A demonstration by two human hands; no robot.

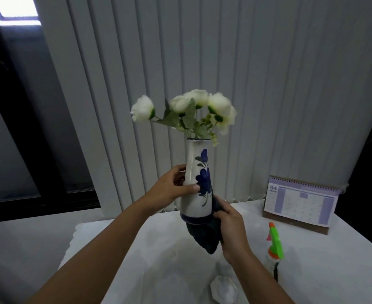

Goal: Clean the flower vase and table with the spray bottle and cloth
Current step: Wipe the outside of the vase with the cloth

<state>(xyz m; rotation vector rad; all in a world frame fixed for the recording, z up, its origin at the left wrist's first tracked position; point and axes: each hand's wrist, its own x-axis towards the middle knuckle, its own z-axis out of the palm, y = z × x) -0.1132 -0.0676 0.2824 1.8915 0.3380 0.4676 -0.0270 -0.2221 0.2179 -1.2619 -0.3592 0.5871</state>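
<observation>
A tall white vase point(195, 202) with blue painted flowers and a blue base band is lifted above the table point(158, 260). White flowers point(187, 110) stand in its mouth. My left hand point(171, 189) grips the vase at mid-height, thumb across the front. My right hand point(231, 229) holds a dark blue cloth point(204, 238) against the vase's lower right side and underneath its base. A spray bottle point(274, 249) with a green and orange head stands on the table to the right of my right wrist.
A desk calendar point(301, 202) stands at the table's back right. A crumpled white object point(223, 290) lies near the front edge. Vertical blinds point(246, 84) hang behind the table, and a dark window frame point(27, 150) is at left.
</observation>
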